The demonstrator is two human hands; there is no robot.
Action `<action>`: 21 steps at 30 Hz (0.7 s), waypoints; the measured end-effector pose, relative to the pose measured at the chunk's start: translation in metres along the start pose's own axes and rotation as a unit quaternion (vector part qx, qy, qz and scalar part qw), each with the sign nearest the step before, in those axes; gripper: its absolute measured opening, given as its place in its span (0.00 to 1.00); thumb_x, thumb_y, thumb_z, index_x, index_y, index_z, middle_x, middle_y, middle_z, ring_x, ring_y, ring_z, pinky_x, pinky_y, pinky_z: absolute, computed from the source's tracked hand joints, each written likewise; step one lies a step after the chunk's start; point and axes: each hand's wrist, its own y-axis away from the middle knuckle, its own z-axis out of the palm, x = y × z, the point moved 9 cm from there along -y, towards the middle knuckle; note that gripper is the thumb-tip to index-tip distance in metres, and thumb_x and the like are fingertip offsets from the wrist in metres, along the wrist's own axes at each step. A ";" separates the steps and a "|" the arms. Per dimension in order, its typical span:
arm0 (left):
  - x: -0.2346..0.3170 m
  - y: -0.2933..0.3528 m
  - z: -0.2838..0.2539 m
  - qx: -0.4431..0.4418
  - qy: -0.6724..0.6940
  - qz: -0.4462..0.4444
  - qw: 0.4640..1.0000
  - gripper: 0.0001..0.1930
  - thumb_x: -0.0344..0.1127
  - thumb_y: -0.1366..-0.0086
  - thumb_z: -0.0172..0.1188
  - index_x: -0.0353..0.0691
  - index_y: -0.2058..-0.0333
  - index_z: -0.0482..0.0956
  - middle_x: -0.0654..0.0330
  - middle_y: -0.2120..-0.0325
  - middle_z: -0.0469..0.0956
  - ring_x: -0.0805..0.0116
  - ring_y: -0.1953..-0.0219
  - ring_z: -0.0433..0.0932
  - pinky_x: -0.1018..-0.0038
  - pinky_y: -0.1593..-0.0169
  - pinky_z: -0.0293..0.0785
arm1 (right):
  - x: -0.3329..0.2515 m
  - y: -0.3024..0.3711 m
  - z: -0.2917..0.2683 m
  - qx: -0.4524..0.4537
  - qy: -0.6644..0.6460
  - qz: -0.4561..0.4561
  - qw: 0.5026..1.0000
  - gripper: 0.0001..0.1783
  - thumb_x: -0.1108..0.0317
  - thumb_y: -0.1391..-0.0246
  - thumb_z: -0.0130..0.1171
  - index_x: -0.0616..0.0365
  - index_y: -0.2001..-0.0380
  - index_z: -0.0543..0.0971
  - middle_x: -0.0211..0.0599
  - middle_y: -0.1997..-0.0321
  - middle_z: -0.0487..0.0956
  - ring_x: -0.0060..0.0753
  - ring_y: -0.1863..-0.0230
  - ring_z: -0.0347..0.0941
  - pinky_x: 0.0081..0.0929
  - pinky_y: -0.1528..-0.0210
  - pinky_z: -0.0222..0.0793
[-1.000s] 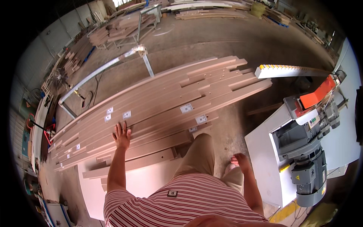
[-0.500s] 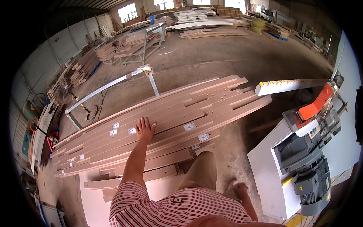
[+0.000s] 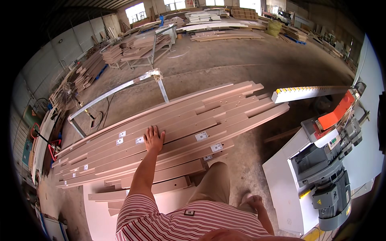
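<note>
My left hand [image 3: 154, 139] lies palm down with spread fingers on a layer of long brownish-pink boards [image 3: 177, 121]. It touches the boards just right of a small white printed label [image 3: 139, 140] and holds nothing. The boards run side by side with uneven ends, and some have small round holes. More white labels [image 3: 201, 135] are stuck to several of them. Down at my right side hangs my right hand [image 3: 256, 201], away from the boards. Its fingers are too small and partly hidden to make out what they do.
To the right stands a machine with a grey motor [image 3: 334, 197], an orange-red guard [image 3: 337, 109] and a white arm [image 3: 311, 94] reaching toward the boards' far end. A metal frame [image 3: 114, 89] stands beyond the boards. Stacked boards [image 3: 138, 47] sit farther back.
My left hand stays flat on the boards in the same spot. The whole view has shifted very slightly; nothing has been picked up or let go.
</note>
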 end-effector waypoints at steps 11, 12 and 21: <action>-0.012 0.005 -0.005 0.068 0.009 0.012 0.998 0.29 0.56 0.32 0.45 0.50 0.37 0.63 0.58 0.35 0.60 0.59 0.32 0.54 0.60 0.32 0.49 | -0.021 0.024 -0.008 -0.020 -0.010 0.041 0.999 0.50 0.37 0.59 0.61 0.32 0.32 0.56 0.45 0.24 0.34 0.76 0.31 0.44 0.54 0.32 0.52; -0.011 0.005 -0.006 0.069 0.015 0.014 0.997 0.29 0.56 0.32 0.46 0.50 0.37 0.64 0.58 0.35 0.60 0.59 0.32 0.54 0.60 0.32 0.49 | -0.024 0.027 -0.010 -0.023 -0.013 0.042 0.999 0.50 0.37 0.59 0.61 0.32 0.32 0.56 0.44 0.24 0.33 0.75 0.30 0.44 0.54 0.32 0.52; -0.006 0.003 -0.007 0.081 0.033 0.017 0.996 0.27 0.54 0.33 0.48 0.49 0.38 0.66 0.58 0.37 0.62 0.58 0.33 0.56 0.60 0.33 0.51 | -0.022 0.024 -0.008 -0.036 -0.018 0.049 0.998 0.51 0.36 0.61 0.63 0.31 0.32 0.56 0.42 0.24 0.30 0.78 0.30 0.40 0.56 0.33 0.53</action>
